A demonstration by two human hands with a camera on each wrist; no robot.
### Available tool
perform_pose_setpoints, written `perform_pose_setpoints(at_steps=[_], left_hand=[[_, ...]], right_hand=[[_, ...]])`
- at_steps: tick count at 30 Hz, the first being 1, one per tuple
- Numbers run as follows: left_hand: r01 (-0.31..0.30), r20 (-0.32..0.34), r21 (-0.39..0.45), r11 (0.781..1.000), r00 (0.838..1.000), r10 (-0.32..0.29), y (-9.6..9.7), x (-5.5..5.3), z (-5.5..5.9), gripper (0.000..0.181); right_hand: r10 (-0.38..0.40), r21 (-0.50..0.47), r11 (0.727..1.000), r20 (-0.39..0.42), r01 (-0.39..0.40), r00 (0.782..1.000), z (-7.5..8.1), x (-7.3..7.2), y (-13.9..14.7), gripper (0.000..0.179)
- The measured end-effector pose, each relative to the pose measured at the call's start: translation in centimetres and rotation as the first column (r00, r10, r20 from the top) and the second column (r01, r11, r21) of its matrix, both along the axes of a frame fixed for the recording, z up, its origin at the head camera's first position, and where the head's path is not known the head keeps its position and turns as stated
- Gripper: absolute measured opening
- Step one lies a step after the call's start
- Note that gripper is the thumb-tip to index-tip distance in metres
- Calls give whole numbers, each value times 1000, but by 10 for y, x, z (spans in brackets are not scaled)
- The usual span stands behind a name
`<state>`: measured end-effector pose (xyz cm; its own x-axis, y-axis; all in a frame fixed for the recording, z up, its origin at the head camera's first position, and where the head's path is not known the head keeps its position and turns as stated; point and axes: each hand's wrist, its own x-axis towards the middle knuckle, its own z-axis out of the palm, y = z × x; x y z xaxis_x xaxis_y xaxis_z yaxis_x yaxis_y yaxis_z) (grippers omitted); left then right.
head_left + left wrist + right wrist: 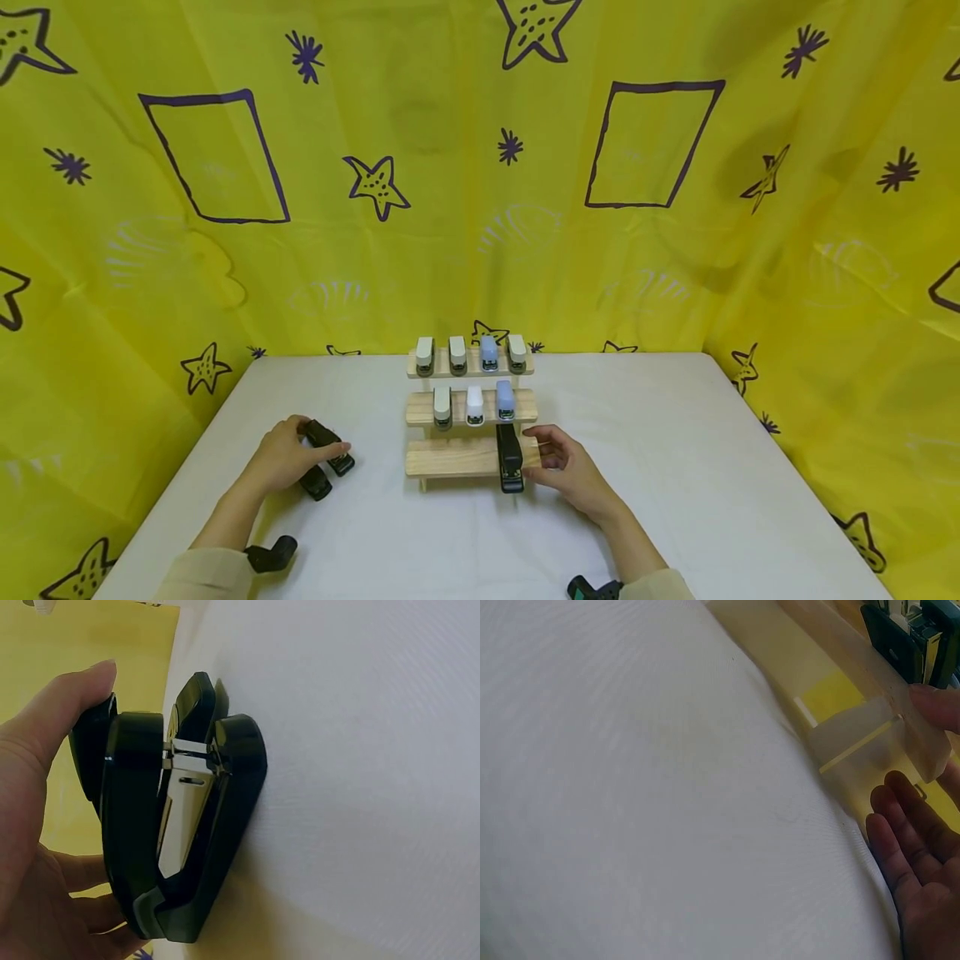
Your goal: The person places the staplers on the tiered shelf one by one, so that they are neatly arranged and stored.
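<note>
A black stapler [509, 458] stands lengthwise on the right part of the lowest shelf of a wooden rack [453, 458]. My right hand [566, 471] is at its right side, thumb and index finger by the stapler, the other fingers loosely bent. In the right wrist view, the thumb [934, 705] meets the stapler's lower end. On the left of the table, my left hand [281, 454] holds another black stapler [330, 447] between thumb and fingers. A further black stapler [135, 825] lies right beside it and hides much of that grip in the left wrist view.
Cream staplers [425, 356], one white stapler [475, 405] and light blue staplers [506, 400] stand on the rack's two upper shelves. White cloth [375, 542] covers the table. A patterned yellow curtain [450, 275] surrounds its back and sides.
</note>
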<state>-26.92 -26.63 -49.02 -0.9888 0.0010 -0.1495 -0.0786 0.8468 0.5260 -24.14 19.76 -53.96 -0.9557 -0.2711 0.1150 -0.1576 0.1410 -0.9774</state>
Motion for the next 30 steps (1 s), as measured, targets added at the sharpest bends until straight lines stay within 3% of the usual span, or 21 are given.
perform_pose_setpoints(at_steps=[12, 22, 30], left_hand=[[6, -13, 26, 1000, 1000, -6, 10, 6, 14, 121], [22, -70, 60, 998, 997, -17, 27, 17, 29, 117], [46, -119, 53, 998, 992, -40, 38, 25, 35, 115]], right_hand=[[-23, 1, 1000, 17, 23, 1000, 0, 0, 0, 58], [-27, 2, 1000, 15, 27, 1000, -1, -1, 0, 58], [-7, 1, 1000, 3, 7, 1000, -1, 0, -1, 56]])
